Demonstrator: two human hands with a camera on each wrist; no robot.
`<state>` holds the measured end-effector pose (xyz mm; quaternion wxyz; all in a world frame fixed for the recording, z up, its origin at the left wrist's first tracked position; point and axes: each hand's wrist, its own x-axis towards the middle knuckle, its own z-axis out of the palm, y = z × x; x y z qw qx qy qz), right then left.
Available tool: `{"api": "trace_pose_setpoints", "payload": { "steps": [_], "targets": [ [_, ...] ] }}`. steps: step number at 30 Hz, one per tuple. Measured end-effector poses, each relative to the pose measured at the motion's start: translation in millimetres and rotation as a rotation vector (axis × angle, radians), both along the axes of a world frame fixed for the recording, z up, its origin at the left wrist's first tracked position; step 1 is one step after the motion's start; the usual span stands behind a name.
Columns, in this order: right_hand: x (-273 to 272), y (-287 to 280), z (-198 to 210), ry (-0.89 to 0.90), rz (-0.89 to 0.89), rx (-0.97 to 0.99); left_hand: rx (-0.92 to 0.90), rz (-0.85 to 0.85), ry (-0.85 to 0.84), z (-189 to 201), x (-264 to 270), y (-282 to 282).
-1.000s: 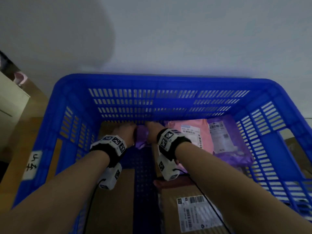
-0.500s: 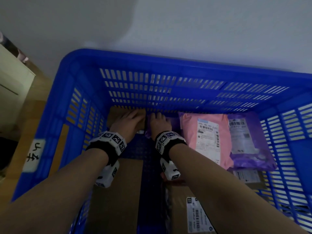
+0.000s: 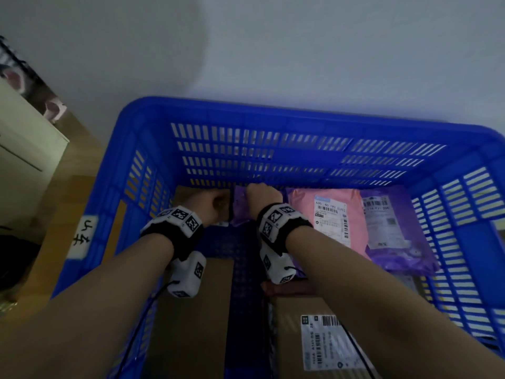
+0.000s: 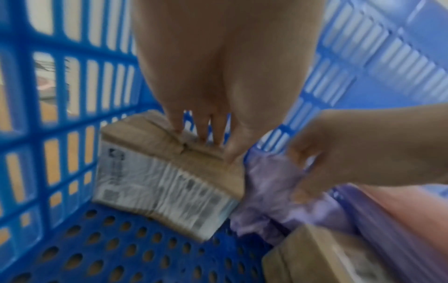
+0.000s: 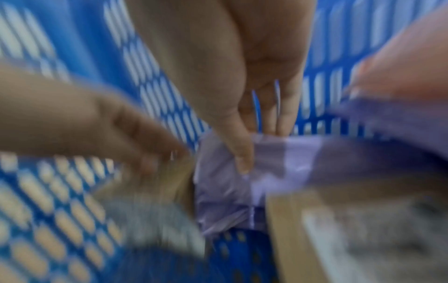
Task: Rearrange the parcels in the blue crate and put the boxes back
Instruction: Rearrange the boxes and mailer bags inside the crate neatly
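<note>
— What sits where in the crate (image 3: 131,165)?
— The small box (image 4: 155,172) is in the far left corner, under my left hand (image 3: 210,203). Just right of it, touching, is the bag (image 4: 266,183), pinched in my right hand (image 3: 263,196). Further right along the far side lie the first mailer (image 3: 328,214), then the second mailer (image 3: 390,228).
— And nearer you?
— The left box (image 3: 196,324) and right box (image 3: 295,337), with bare floor between them.

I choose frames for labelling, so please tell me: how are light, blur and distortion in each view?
Head view: dim, dark inside the blue crate, rim bent by the wide lens, pink parcel label fairly sharp. Left wrist view: brighter, mild motion blur, cardboard box label unreadable. Right wrist view: heaviest blur, purple bag smeared.
</note>
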<state>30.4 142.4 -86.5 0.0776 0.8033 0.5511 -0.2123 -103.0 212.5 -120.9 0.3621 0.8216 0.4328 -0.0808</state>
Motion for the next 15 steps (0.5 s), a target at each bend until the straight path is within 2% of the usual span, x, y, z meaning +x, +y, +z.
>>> {"api": "trace_pose_setpoints", "payload": {
  "steps": [3, 8, 12, 15],
  "targets": [
    [9.9, -3.4, 14.5, 0.059, -0.049, 0.039, -0.021, 0.112, 0.046, 9.7, -4.5, 2.1],
    [30.3, -17.1, 37.7, 0.205, -0.049, 0.126, -0.064, 0.293, -0.040, 34.5, -1.7, -8.1],
    [42.6, -27.0, 48.4, 0.396, -0.127, 0.345, -0.245, 0.435, -0.127, 51.9, -2.6, -15.1],
    [48.1, -34.8, 58.1, 0.571, -0.117, 0.495, -0.469, 0.627, -0.293, 69.1, -5.1, -26.3]
  ]
}}
